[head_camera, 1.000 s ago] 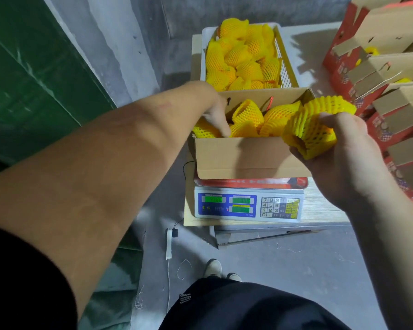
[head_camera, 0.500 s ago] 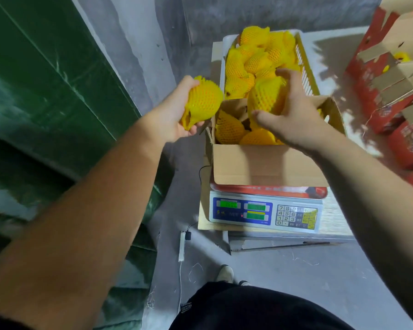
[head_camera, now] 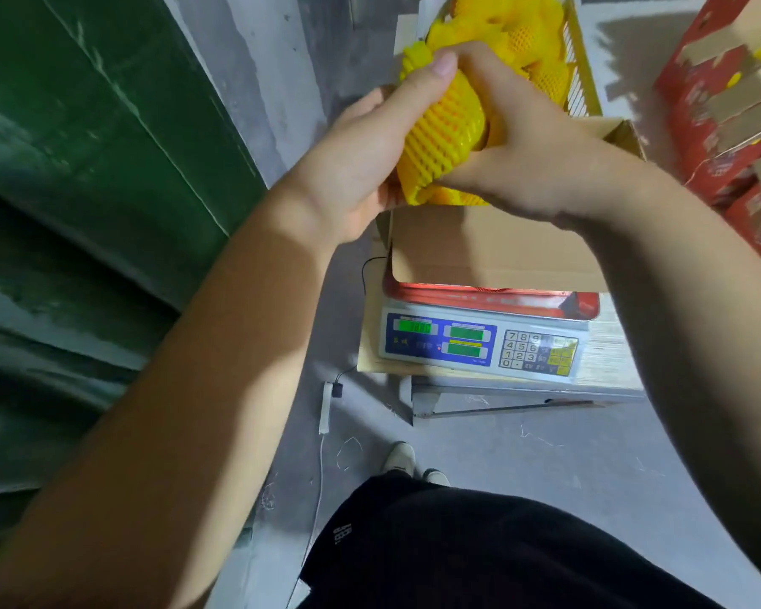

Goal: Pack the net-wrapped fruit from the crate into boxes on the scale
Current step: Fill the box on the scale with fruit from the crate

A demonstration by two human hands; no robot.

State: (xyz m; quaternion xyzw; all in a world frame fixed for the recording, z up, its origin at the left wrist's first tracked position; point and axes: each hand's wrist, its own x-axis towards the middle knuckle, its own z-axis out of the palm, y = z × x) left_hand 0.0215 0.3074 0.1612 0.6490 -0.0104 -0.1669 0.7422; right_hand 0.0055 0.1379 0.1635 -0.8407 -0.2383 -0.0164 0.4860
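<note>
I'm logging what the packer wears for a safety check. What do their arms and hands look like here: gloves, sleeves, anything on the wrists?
Both hands are bare: no gloves on the left hand or the right hand. Both forearms are uncovered as far as the frame shows, with no sleeve in view. No watch, band or ring shows on the visible wrists and fingers. Below are dark trousers with a small pale marking.

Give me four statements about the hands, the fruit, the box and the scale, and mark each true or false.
1. Both hands grip one net-wrapped fruit, left hand and right hand. True.
2. The cardboard box sits on the scale. True.
3. The crate stands nearer the person than the scale. False: it lies beyond the box.
4. The fruit's net is red. False: it is yellow.
</note>
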